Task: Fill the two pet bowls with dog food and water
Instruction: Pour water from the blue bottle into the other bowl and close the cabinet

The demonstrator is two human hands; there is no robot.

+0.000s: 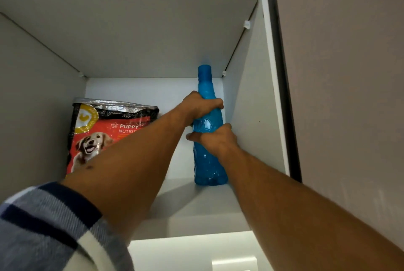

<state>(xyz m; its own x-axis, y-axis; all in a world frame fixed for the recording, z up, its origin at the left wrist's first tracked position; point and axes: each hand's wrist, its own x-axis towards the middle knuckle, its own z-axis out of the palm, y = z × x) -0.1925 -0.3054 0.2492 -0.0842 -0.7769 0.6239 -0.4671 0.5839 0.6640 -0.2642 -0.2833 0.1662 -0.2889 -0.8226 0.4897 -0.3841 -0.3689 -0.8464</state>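
head | both hands' fingers grasp blue bottle (208, 122) | left hand (200, 104) | right hand (216, 139) | bag (102, 133) reads "PUPPY NUTRIT"

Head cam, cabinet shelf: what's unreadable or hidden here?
- Pet bowls: not in the head view at all.
- Blue bottle: middle hidden by left hand and right hand; fill level unreadable through the tinted plastic.
- Puppy food bag: lower right corner and part of its label covered by the left forearm.
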